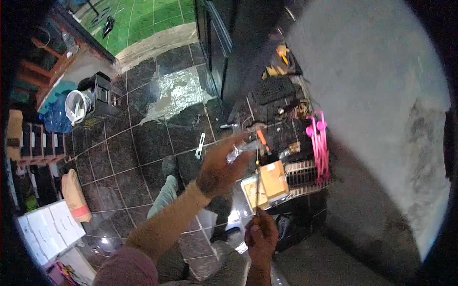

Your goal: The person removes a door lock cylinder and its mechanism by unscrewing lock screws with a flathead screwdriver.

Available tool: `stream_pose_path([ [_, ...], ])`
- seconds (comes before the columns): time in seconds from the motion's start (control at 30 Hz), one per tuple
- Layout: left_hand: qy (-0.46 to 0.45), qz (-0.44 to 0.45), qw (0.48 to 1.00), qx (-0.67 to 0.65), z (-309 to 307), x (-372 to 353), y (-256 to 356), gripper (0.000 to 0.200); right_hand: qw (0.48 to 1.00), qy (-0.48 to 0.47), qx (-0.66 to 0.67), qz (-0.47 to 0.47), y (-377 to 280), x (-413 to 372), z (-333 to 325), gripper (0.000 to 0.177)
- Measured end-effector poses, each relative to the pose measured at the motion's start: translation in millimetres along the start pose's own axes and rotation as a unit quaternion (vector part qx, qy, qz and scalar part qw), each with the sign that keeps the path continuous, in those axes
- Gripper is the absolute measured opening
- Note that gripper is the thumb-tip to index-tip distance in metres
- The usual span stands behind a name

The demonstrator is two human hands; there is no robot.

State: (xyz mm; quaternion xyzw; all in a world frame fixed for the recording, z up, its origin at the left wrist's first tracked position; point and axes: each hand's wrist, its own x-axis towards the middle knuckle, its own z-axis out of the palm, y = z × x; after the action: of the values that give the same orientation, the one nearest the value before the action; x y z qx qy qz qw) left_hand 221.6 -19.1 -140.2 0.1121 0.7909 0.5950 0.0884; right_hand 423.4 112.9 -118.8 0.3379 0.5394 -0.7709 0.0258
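Observation:
My left hand (222,167) is stretched forward over the floor, blurred, its fingers apart and pointing toward the top of a thin rod. A crinkled silvery piece (234,153) shows between those fingers. Lower down, my right hand (261,236) is closed around the near end of the long thin dark rod (258,190), which points away from me and has a small yellow part near its far end. Behind the rod lie an opened cardboard box (274,181) and a pale tray-like box (251,187). An orange-handled tool (261,137) lies beyond my left fingertips.
Pink tubular frames (320,148) lean by the grey wall (381,95) at right. A metal rack (305,177) lies near the boxes. A dark door (214,43) stands ahead. On the tiles are a small white plate (200,145) and a silvery sheet (179,93). A white bucket (76,107) is at left.

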Motion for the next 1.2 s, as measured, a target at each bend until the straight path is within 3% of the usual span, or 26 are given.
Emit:
stream_pose_path([
  [0.03, -0.08, -0.187, 0.967, -0.153, 18.5, -37.0, -26.8, 0.042, 0.999, -0.011, -0.035, 0.033, 26.8, -8.4, -18.0, 0.044],
  [0.1, -0.042, -0.305, 0.882, -0.356, 48.3, -104.3, -59.2, 0.035, 0.997, -0.048, -0.023, 0.063, 69.6, -25.2, -47.8, 0.043],
  [0.2, -0.007, -0.391, 0.832, -0.393, 63.5, -159.4, -85.8, 0.03, 0.987, -0.075, -0.07, 0.123, 105.7, -44.7, -79.3, 0.044],
  [0.3, -0.039, -0.408, 0.821, -0.398, 71.8, -179.8, -98.8, 0.027, 0.973, -0.063, 0.047, 0.219, 124.8, -59.2, -96.7, 0.044],
  [0.4, -0.07, -0.406, 0.844, -0.343, 63.4, -174.9, -105.8, 0.022, 0.963, -0.066, 0.052, 0.254, 141.2, -58.5, -100.2, 0.043],
  [0.5, -0.114, -0.391, 0.899, -0.159, 45.5, -163.2, -136.8, 0.019, 0.961, -0.067, 0.012, 0.268, 146.0, -43.4, -83.3, 0.041],
  [0.57, -0.08, -0.374, 0.904, -0.191, 36.8, -150.7, -164.8, 0.02, 0.962, -0.057, -0.022, 0.266, 161.6, -28.9, -67.4, 0.04],
  [0.63, -0.034, -0.341, 0.921, -0.187, 26.5, -128.2, -182.8, 0.02, 0.973, -0.065, -0.091, 0.201, 183.3, -6.6, -53.7, 0.039],
  [0.73, 0.019, -0.364, 0.916, -0.168, -8.0, -85.6, -213.2, 0.02, 0.981, -0.046, -0.143, 0.126, 191.5, 37.5, -28.4, 0.031],
  [0.8, 0.055, -0.363, 0.917, -0.159, -16.4, -67.0, -238.8, 0.021, 0.986, 0.0, -0.168, 0.027, 199.8, 80.8, -18.7, 0.029],
  [0.83, 0.03, -0.377, 0.912, -0.159, -14.2, -63.0, -247.0, 0.023, 0.981, 0.036, -0.183, -0.05, 214.5, 106.3, -16.5, 0.029],
  [0.9, -0.015, -0.409, 0.898, -0.162, -2.4, -66.3, -263.2, 0.028, 0.989, 0.03, -0.103, 0.106, 231.1, 144.8, -22.5, 0.035],
  [0.93, -0.017, -0.456, 0.88, -0.132, 10.4, -68.6, -268.8, 0.029, 0.994, 0.017, -0.087, 0.067, 234.2, 161.8, -20.4, 0.039],
  [1.03, -0.047, -0.438, 0.873, -0.211, 58.1, -80.8, -286.1, 0.029, 0.994, -0.077, -0.072, 0.03, 267.6, 192.4, -11.0, 0.041],
  [1.07, -0.06, -0.447, 0.858, -0.245, 63.3, -85.6, -305.2, 0.03, 0.983, -0.097, -0.143, -0.062, 289.3, 198.9, -9.6, 0.041],
  [1.17, -0.083, -0.471, 0.821, -0.313, 76.6, -93.2, -366.1, 0.035, 0.966, -0.241, -0.085, 0.033, 312.1, 234.7, -26.1, 0.033],
  [1.2, -0.079, -0.482, 0.814, -0.314, 80.3, -90.1, -382.0, 0.035, 0.971, -0.214, -0.079, 0.07, 315.0, 254.1, -37.4, 0.026],
])
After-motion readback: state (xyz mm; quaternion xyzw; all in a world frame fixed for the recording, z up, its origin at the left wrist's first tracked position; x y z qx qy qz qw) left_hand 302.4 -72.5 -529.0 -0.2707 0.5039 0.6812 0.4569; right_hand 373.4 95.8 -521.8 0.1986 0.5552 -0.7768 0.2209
